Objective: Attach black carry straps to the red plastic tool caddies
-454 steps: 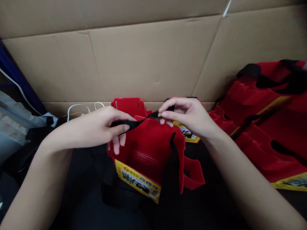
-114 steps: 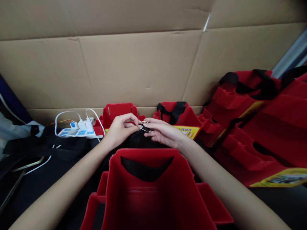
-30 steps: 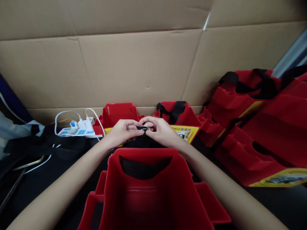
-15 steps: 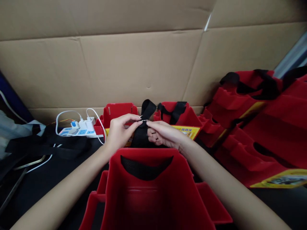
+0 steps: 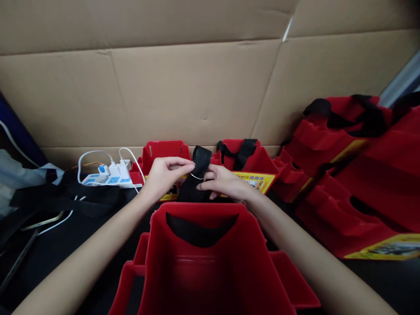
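The left hand [image 5: 166,177] is pinching a metal ring [image 5: 197,177] at a black strap [image 5: 202,158], while the right hand [image 5: 226,181] is curling its fingers near the ring's other side, their grip being unclear. The strap is looping upward, beyond the front red box [image 5: 201,208] that is sitting toward the near edge of the bench [image 5: 70,249]. Along the back edge, two rear red boxes [image 5: 166,151] are standing before a cardboard wall [image 5: 197,92], a white power strip [image 5: 113,180] lying beside the left one. Strapped red boxes [image 5: 348,214] are crowding the right edge.
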